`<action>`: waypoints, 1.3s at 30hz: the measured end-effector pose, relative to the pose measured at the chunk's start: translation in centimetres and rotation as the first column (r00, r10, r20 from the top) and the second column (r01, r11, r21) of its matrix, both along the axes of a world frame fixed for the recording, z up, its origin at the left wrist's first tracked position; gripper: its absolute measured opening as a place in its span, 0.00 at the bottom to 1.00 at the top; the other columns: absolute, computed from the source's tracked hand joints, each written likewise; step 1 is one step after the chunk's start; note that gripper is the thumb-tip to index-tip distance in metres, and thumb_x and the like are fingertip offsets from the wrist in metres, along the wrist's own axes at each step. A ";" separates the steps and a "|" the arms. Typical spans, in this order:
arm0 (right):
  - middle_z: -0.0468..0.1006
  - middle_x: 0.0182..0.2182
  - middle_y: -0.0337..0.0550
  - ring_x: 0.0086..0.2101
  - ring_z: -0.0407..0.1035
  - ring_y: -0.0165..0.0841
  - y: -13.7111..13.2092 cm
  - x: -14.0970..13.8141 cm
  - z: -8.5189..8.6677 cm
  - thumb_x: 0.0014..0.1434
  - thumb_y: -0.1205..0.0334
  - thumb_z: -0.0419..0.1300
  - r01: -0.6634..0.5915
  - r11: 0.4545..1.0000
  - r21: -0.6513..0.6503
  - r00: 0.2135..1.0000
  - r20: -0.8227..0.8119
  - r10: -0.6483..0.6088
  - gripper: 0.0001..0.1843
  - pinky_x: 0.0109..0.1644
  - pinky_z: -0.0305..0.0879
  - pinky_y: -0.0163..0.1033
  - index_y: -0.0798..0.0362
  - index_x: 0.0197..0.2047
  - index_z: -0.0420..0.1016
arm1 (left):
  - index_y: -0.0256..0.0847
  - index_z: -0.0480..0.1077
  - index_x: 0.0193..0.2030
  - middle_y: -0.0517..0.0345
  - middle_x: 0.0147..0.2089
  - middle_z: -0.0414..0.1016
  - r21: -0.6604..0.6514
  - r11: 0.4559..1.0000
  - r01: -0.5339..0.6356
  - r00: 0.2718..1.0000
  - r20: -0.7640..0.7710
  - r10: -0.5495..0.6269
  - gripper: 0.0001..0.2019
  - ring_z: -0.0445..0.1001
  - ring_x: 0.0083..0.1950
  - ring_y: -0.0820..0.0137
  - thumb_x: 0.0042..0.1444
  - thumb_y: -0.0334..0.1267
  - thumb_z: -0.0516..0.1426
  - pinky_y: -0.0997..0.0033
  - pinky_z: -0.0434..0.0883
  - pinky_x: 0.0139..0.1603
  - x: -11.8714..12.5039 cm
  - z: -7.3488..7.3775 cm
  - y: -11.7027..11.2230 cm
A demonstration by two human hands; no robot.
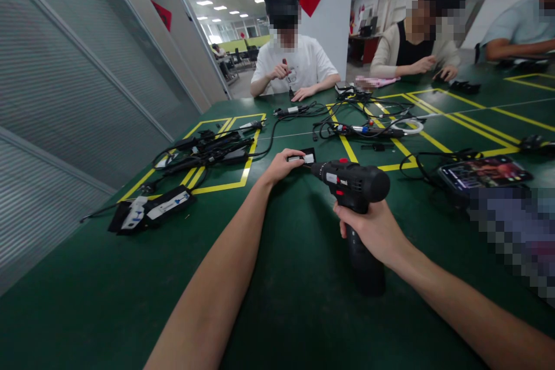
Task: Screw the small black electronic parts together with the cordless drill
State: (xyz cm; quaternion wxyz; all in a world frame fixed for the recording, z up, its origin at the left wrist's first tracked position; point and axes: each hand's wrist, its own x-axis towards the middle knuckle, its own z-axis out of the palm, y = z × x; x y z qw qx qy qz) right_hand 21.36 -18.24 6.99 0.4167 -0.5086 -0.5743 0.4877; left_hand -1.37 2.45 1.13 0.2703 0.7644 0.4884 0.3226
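Observation:
My right hand (376, 230) is wrapped round the grip of a black cordless drill (353, 185), whose chuck points left toward a small black part with a white label (303, 157) on the green table (286, 289). My left hand (281, 165) pinches that small part and holds it against the tabletop just ahead of the drill's tip. Both forearms reach in from the bottom of the view.
A heap of black adapters and cables (203, 149) lies in a yellow-taped box at left, with a black labelled unit (151, 208) nearer. More cables (368, 124) cross the middle. A phone (483, 173) lies at right. Three people sit across the table.

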 end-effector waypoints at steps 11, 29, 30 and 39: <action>0.72 0.18 0.38 0.21 0.69 0.32 0.1 0.0 0.0 0.56 0.63 0.58 0.003 1.000 -0.009 1.000 0.005 -0.003 0.05 0.26 0.63 0.37 0.55 0.32 0.73 | 0.45 0.74 0.48 0.56 0.53 0.72 0.028 1.000 0.012 1.000 -0.002 -0.012 0.19 0.69 0.54 0.63 0.50 0.48 0.59 0.62 0.63 0.61 -0.1 -0.3 0.2; 0.72 0.18 0.37 0.20 0.69 0.32 0.3 0.1 -0.8 0.56 0.63 0.58 0.007 1.000 0.015 1.000 -0.021 -0.006 0.04 0.26 0.64 0.38 0.53 0.32 0.72 | 0.45 0.74 0.49 0.56 0.54 0.72 0.014 1.000 0.006 1.000 -0.008 -0.006 0.20 0.69 0.55 0.62 0.49 0.48 0.59 0.62 0.63 0.61 -0.1 -0.1 0.1; 0.72 0.19 0.37 0.20 0.69 0.32 0.3 0.2 -0.9 0.56 0.63 0.58 0.006 1.000 0.013 1.000 -0.024 -0.005 0.04 0.27 0.64 0.38 0.53 0.32 0.72 | 0.46 0.74 0.49 0.56 0.54 0.73 0.016 1.000 0.007 1.000 -0.005 -0.007 0.20 0.69 0.55 0.62 0.49 0.48 0.59 0.62 0.63 0.61 -0.2 -0.2 0.1; 0.72 0.19 0.37 0.20 0.69 0.32 0.3 0.1 -0.4 0.54 0.64 0.58 0.005 1.000 -0.004 0.998 -0.060 -0.005 0.03 0.27 0.64 0.38 0.54 0.33 0.72 | 0.45 0.75 0.48 0.56 0.53 0.73 -0.005 1.000 -0.009 1.000 0.022 0.009 0.18 0.69 0.55 0.63 0.51 0.47 0.58 0.62 0.63 0.61 -0.1 -0.1 0.1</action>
